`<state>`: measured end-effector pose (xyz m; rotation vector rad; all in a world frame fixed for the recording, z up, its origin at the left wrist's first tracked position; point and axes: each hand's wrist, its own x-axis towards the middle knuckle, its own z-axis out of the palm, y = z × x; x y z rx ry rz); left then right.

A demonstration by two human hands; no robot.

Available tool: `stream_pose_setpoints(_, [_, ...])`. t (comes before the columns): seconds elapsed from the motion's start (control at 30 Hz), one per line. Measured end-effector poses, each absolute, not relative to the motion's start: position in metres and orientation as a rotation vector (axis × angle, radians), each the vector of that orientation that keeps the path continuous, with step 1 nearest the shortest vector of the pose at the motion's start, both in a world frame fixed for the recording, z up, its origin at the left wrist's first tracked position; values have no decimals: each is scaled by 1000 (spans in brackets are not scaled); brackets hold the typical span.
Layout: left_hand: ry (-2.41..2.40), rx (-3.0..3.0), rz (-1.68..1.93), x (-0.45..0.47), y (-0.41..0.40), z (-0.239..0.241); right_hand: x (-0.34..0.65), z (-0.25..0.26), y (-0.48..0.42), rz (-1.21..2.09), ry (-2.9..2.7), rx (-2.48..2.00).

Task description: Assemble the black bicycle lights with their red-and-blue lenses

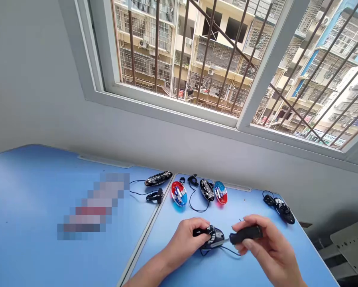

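My left hand [187, 236] is closed around the left side of a black oval housing [217, 236], which rests on the blue table with a thin black cable around it. A small dark part shows between the thumb and fingers, but its kind cannot be made out. In my right hand [267, 243] is a screwdriver [245, 234] with a black handle, its metal shaft pointing left. The tip reaches the front edge of the housing; whether it sits in a screw cannot be seen.
Behind the hands lie two red-and-blue oval shells [179, 193] with batteries and another black housing [207, 190]. A black unit [158, 178] and a clamp [155, 196] lie to the left. Another cabled unit [283, 210] is near the right edge. A barred window rises behind.
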<state>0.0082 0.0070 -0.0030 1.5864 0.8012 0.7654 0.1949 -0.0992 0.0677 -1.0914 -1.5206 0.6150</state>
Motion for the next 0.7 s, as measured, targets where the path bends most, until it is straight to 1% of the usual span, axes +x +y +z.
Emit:
stream_pose_setpoints(0.13, [796,1577,768,9,6,-3,199,58,-92,69,-1781,-1139])
stream_pose_setpoints(0.23, [794,1590,764,8,6,-3,197,57,-83,-152,-1852,-1076])
stream_pose_setpoints(0.3, [797,1602,765,8,6,-2,195,55,-80,-204,-1880,-1039])
stream_pose_setpoints(0.5, [801,1632,773,9,4,-3,192,48,-81,-188,-1956,-971])
stream_pose_setpoints(0.7, [793,1623,782,8,3,-1,189,44,-80,-283,-2022,-853])
